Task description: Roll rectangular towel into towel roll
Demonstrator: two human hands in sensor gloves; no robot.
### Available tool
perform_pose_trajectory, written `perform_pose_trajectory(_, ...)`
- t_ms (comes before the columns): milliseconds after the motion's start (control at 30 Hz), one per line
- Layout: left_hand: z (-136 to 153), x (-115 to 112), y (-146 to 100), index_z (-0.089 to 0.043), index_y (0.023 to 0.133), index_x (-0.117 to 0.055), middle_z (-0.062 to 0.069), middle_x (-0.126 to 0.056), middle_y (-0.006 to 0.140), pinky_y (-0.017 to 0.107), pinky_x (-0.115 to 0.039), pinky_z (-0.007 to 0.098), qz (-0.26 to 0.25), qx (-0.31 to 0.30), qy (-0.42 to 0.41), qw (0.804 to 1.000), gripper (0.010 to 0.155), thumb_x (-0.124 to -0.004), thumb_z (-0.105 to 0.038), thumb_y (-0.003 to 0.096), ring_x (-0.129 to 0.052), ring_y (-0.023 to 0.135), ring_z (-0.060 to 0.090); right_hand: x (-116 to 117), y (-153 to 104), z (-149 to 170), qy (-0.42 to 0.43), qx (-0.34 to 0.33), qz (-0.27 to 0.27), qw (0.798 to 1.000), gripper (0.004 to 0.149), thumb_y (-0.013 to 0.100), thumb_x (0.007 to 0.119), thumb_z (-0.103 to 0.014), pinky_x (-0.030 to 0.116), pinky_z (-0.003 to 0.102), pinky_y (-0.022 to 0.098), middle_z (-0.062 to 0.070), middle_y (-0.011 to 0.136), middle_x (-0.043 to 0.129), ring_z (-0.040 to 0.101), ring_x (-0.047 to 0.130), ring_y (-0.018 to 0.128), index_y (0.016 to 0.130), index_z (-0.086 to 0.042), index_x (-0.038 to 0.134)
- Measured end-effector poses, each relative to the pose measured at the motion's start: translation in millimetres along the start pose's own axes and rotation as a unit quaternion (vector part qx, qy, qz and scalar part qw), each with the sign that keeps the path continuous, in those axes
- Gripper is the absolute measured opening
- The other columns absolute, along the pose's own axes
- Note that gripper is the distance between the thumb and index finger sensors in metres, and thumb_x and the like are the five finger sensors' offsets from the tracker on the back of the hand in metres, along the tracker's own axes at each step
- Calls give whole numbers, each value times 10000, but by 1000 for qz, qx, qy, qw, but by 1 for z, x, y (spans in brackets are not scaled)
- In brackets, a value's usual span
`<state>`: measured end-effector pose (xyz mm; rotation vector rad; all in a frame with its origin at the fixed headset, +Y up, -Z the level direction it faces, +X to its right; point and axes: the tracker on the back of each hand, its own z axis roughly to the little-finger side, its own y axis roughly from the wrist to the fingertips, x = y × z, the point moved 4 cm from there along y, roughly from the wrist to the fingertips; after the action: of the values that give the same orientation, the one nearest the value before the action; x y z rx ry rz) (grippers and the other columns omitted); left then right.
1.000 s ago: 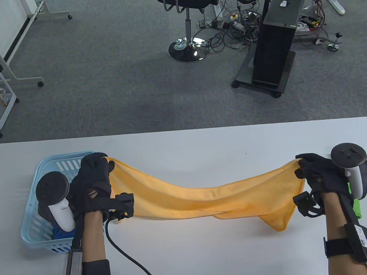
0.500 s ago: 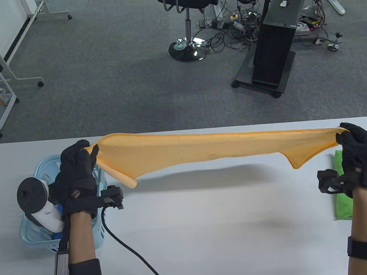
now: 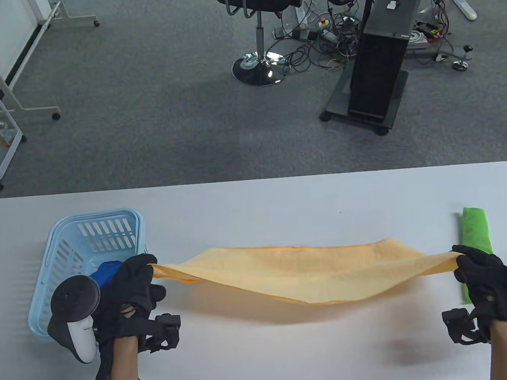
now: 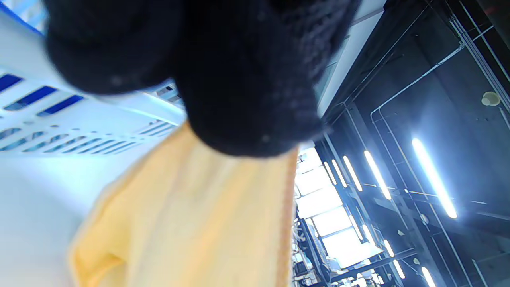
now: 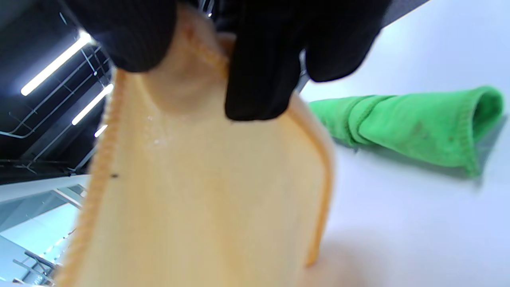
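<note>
Both hands, left hand (image 3: 128, 292) and right hand (image 3: 489, 283), pinch orange towel (image 3: 304, 276) ends, stretched above white table (image 3: 259, 207); blue basket (image 3: 66, 257) left, green towel roll (image 3: 475, 229) right; grey carpet (image 3: 142, 111) behind.

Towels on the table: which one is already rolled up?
The green cloth towel by the table's right edge, lying as a tight roll. The yellow-orange towel hangs unrolled between both hands.
</note>
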<state>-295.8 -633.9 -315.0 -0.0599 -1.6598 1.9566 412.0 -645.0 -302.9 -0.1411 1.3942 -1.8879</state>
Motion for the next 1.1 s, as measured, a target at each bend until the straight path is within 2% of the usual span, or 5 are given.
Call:
perform_pose_trajectory(233, 1, -18, 7, -201, 827, -921, 154, -1049, 524, 110, -936, 329, 1, 16, 112, 994, 423, -870, -317, 423, -1099, 101, 54, 23, 19, 5, -76, 23, -14, 997, 494, 357, 782, -343, 781, 489, 528, 59, 719, 854, 190, 984, 427, 811, -192, 901)
perform_pose_trajectory(433, -2, -38, 19, -138, 729, -936, 102, -1032, 361, 56, -930, 295, -3, 38, 230, 972, 443, -897, -425, 394, -1043, -3, -12, 47, 44, 16, -154, 51, -35, 986, 494, 344, 812, -338, 807, 464, 497, 28, 648, 887, 172, 987, 346, 816, -196, 836)
perform_pose_trajectory(933, -4, -74, 49, -112, 711, -949, 98, -1043, 312, 18, -930, 278, -3, 67, 369, 927, 423, -843, -411, 432, -1044, -49, -22, 64, 80, 32, -206, 82, -13, 975, 483, 326, 814, -382, 851, 430, 432, 29, 549, 954, 150, 996, 232, 741, -163, 928)
perform_pose_trajectory(1000, -8, -79, 52, -128, 747, -943, 111, -1054, 360, 26, -935, 277, -10, 68, 384, 921, 436, -828, -415, 440, -1064, -22, -20, 68, 83, 29, -213, 85, -11, 973, 493, 327, 808, -393, 851, 430, 433, 33, 554, 956, 150, 1000, 236, 744, -160, 927)
perform_pose_trajectory(1100, -13, -87, 53, -169, 887, -871, 157, -1073, 589, 53, -943, 288, 10, 76, 394, 916, 494, -796, -401, 457, -1089, 34, -10, 71, 82, 23, -218, 90, -6, 972, 608, 322, 796, -448, 818, 454, 487, 65, 711, 908, 173, 1015, 368, 858, -163, 843)
